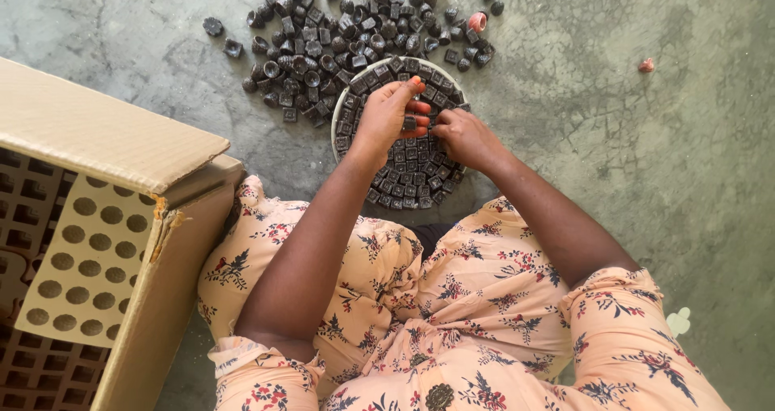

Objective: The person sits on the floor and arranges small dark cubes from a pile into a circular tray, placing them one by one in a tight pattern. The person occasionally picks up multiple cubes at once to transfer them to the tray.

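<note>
Where the round tray [340, 136] rests on the concrete floor [646, 177], both hands are seen in the head view above its packed rows of small dark cups [412, 177]. One dark cup [409, 123] is pinched by the left hand [387, 114] over the tray's middle. The right hand [462, 135] is curled, fingertips pressed onto the rows. A loose heap [323, 39] lies beyond the tray; a cardboard box [97, 136] stands left of it. Seated cups could be jostled if the pinched piece were forced in askew.

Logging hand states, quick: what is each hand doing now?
Left hand: pinching a small dark piece.
Right hand: fingers curled on the pieces in the round tray; grip unclear.
</note>
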